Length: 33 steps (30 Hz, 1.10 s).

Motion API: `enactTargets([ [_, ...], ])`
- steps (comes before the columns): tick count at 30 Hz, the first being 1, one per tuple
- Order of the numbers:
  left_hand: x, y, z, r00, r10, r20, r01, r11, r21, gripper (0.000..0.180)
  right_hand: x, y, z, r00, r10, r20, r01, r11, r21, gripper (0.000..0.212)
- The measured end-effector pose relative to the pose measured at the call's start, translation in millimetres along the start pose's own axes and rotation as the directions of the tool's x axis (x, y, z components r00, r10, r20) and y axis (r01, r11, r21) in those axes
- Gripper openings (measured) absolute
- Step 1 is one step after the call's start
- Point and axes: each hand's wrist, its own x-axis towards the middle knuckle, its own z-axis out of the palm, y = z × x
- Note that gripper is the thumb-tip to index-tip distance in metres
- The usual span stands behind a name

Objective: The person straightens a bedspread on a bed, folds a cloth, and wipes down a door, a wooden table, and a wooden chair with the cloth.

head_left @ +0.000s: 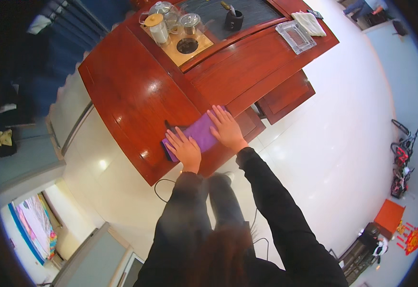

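A purple cloth [201,131], folded into a long strip, lies along the near edge of the reddish wooden table [137,103]. My left hand [185,150] rests flat on its left end, fingers stretched out. On the right end, my right hand [227,129] is spread with the palm down. Dark material [174,126] shows behind the cloth, and a dark edge also peeks out at its left end; what these belong to I cannot tell. Neither hand is wrapped round anything.
Glass teapots [163,12] and a wooden-lidded jug [157,28] stand on the table's far inset. Beyond are a black cup [234,20], a glass ashtray [295,37] and a white towel [309,24]. A wooden stool [286,97] sits under the right side.
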Motion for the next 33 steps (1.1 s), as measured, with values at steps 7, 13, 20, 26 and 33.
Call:
enactTargets([
  [7,40.7,36.5,17.3,1.0,-0.024,0.004,0.024,0.994,-0.102,0.06,38.2,14.5,19.1,0.971,0.19,-0.145,-0.205,0.974,-0.094,0.055],
  [13,85.1,46.4,30.5,0.994,0.103,0.044,-0.094,0.981,-0.169,0.062,74.9,32.4,26.4,0.956,0.224,-0.192,-0.255,0.954,-0.157,0.058],
  [20,129.2,68.0,48.0,0.987,0.159,0.033,-0.148,0.967,-0.207,0.062,116.5,71.1,21.0,0.976,0.128,-0.177,-0.162,0.968,-0.191,0.058],
  [26,157.4,76.7,54.9,0.971,0.229,0.061,-0.213,0.956,-0.199,0.062,145.0,92.9,8.6,0.994,0.042,-0.105,-0.057,0.987,-0.15,0.058],
  [33,195.7,104.8,66.2,0.973,0.202,0.111,-0.185,0.971,-0.151,0.062,195.7,135.7,-3.8,0.995,-0.089,-0.04,0.085,0.991,-0.101,0.058],
])
